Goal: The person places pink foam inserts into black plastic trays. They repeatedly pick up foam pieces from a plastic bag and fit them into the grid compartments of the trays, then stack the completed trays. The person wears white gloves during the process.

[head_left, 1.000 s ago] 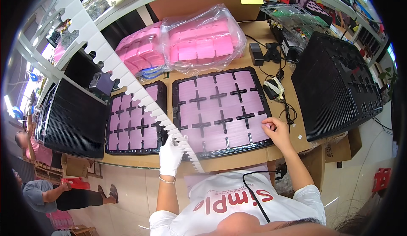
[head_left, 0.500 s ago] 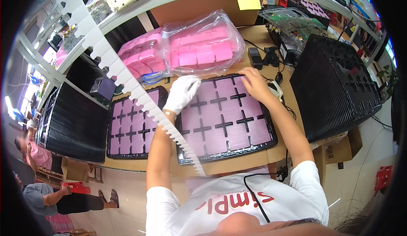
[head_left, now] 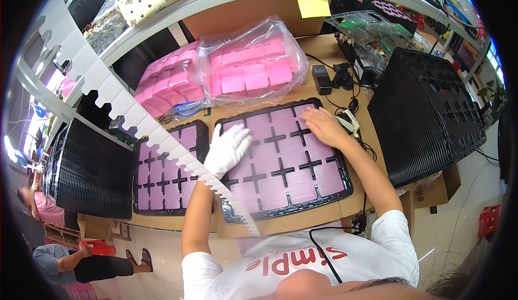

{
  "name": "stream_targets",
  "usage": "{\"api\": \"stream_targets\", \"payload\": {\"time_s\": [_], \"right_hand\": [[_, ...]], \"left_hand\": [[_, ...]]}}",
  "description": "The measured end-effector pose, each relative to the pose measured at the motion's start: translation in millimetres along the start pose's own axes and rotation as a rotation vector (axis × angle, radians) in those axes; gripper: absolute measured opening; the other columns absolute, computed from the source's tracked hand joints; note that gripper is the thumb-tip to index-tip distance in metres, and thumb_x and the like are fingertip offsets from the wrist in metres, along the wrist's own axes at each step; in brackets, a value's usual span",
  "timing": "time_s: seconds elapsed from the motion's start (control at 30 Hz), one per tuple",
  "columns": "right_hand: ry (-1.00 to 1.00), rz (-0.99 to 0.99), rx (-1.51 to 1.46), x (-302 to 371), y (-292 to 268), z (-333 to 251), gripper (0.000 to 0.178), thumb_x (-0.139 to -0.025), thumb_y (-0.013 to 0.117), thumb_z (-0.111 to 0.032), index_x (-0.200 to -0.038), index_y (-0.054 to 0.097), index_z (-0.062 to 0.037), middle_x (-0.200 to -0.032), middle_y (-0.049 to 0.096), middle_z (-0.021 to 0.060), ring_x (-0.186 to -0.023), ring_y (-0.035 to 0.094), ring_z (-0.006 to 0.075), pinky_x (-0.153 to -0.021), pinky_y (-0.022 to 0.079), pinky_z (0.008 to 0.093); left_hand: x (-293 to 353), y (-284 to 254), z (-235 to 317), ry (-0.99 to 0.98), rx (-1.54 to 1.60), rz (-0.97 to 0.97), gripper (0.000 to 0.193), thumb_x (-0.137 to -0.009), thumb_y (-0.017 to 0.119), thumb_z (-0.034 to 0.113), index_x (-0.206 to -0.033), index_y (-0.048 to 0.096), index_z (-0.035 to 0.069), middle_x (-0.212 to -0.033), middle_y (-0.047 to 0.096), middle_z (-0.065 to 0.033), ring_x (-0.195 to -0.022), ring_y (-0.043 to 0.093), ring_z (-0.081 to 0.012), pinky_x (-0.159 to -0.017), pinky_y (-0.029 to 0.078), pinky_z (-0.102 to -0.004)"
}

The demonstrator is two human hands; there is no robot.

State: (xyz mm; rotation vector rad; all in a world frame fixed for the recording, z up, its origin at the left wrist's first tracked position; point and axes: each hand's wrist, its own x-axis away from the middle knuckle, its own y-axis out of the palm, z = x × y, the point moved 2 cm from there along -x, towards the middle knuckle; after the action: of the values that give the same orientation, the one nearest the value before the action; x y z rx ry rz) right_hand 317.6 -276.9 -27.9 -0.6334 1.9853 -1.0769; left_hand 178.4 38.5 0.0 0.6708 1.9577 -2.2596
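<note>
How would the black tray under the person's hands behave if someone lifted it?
The black tray is probably light for its size: it looks like shallow moulded plastic. Its raised crosses likely stiffen it, though so broad a shape may flex. The pink-purple lining lies flat and might slide if tilted; I can't tell whether it's fixed.

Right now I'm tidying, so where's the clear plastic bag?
The clear plastic bag lies upper centre in the head view, beyond the right purple-lined tray, left of the black block.
</note>
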Motion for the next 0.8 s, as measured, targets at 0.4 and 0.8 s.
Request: {"api": "stream_targets", "payload": {"time_s": [0.4,0.8], "right_hand": [[0.113,0.02,0.428,-4.4,-15.6,-7.8,0.035,-0.098,0.05,-0.031,-0.114,0.066,-0.0037,-0.116,0.068,0.009,-0.124,0.054,0.0291,-0.114,0.028,0.0511],[-0.047,-0.068,-0.091,168.3,-74.8,-110.0,0.032,-0.086,0.066,-0.02,-0.114,0.068,-0.0048,-0.123,0.066,0.0093,-0.119,0.059,0.0235,-0.113,0.034,0.0483]], "left_hand": [[7.6,-3.3,-6.3,-0.206,-0.337,-0.062,0.043,-0.098,0.048,0.037,-0.122,0.063,0.005,-0.132,0.06,-0.0144,-0.13,0.049,-0.0309,-0.114,0.022,-0.0578],[176.5,-68.9,89.4,0.027,0.012,-0.066,0.014,-0.077,0.073,0.019,-0.086,0.067,0.01,-0.112,0.066,-0.0067,-0.109,0.06,-0.0306,-0.101,0.045,-0.046]]}}
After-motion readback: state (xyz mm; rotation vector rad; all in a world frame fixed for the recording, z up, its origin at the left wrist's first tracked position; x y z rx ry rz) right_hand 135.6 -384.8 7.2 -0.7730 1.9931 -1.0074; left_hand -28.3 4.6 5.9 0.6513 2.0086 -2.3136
